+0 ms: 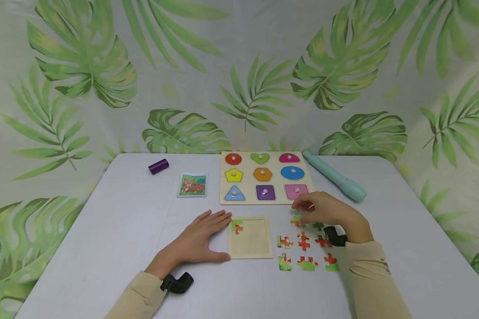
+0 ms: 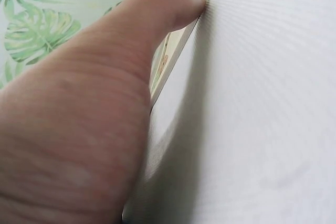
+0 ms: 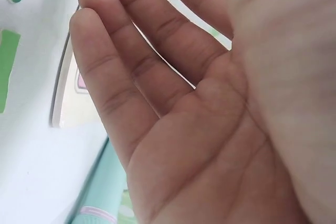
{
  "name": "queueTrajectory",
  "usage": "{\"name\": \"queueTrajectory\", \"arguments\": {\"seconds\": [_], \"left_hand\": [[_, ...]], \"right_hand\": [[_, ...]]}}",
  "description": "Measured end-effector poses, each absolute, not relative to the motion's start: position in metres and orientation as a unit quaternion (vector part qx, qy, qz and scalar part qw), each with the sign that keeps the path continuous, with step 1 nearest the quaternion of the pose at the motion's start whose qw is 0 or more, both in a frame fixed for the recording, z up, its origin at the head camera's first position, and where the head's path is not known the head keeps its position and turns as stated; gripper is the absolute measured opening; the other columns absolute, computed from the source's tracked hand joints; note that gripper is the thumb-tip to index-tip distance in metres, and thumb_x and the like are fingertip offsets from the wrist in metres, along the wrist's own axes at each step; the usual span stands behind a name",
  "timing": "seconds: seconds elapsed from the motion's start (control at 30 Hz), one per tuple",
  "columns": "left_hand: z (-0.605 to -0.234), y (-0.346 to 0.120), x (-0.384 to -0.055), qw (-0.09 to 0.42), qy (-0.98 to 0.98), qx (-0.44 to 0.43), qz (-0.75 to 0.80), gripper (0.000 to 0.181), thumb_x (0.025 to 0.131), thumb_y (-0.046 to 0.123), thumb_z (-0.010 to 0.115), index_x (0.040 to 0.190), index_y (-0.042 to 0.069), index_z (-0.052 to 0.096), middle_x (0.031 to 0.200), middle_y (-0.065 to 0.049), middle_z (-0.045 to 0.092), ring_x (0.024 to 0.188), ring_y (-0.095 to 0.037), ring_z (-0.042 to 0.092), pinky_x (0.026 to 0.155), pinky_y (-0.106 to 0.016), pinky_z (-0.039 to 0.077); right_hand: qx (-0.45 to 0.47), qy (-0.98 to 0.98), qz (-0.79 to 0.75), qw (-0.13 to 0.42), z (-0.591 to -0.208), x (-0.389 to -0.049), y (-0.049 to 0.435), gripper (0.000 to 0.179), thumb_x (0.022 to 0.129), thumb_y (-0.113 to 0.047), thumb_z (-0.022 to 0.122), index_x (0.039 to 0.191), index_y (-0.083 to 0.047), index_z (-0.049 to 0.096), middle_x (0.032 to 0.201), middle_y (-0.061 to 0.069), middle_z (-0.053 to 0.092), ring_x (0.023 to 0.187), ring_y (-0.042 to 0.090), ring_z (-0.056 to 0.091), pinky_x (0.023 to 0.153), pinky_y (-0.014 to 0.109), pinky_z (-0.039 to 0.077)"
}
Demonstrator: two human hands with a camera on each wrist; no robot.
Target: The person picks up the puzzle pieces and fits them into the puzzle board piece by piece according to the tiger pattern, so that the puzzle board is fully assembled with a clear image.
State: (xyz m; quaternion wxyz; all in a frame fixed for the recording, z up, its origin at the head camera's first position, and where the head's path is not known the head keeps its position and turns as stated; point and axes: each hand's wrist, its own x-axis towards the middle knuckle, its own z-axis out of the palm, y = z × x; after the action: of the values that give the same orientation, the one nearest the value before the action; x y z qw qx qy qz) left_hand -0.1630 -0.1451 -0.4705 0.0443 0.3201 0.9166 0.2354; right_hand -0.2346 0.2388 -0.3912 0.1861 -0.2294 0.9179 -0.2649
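My left hand point(image 1: 201, 237) lies at the left side of a square wooden puzzle tray point(image 1: 249, 252), fingers spread, with fingertips and thumb tip right at its edge. One green and orange jigsaw piece point(image 1: 237, 226) sits in the tray's upper left corner. Above the loose pieces right of the tray hovers my right hand point(image 1: 327, 209); its fingers bend loosely, and nothing shows against the palm in the right wrist view. Under its thumb is a jigsaw piece point(image 1: 295, 222) in green and orange. Several more pieces, such as an orange one point(image 1: 304, 241), lie in rough rows nearer me.
Behind the tray lies a wooden shape board point(image 1: 245, 190) with knobbed shapes. A teal tube-shaped thing point(image 1: 335, 177) is at its right. To its left are a small tiger picture point(image 1: 193, 185) and a purple cylinder point(image 1: 158, 166). A leaf-patterned cloth point(image 1: 255, 53) hangs behind the table.
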Motion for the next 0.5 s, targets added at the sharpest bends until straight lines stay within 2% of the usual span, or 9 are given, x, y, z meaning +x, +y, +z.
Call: {"name": "queueTrajectory", "arguments": {"seconds": [0.3,0.5], "left_hand": [[-0.471,-0.144,-0.165,0.046,0.916,0.322,0.234,0.102,0.082,0.065,0.075,0.161,0.012,0.037,0.167,0.0,0.035,0.157,-0.018,0.025,0.132,-0.045,0.011],[-0.471,-0.145,-0.164,0.042,0.917,0.322,0.233,0.101,0.083,0.065,0.075,0.161,0.012,0.037,0.167,0.0,0.035,0.157,-0.018,0.025,0.132,-0.045,0.012]], "right_hand": [[-0.236,0.911,-0.274,0.199,-0.4,-0.239,0.245,0.033,0.085,-0.021,0.087,0.113,-0.012,0.073,0.104,0.002,0.069,0.097,0.02,0.062,0.09,0.038,0.06],[-0.228,0.909,-0.273,0.218,-0.406,-0.243,0.243,0.028,0.085,-0.016,0.086,0.109,-0.012,0.072,0.101,0.0,0.068,0.097,0.019,0.062,0.092,0.038,0.06]]}}
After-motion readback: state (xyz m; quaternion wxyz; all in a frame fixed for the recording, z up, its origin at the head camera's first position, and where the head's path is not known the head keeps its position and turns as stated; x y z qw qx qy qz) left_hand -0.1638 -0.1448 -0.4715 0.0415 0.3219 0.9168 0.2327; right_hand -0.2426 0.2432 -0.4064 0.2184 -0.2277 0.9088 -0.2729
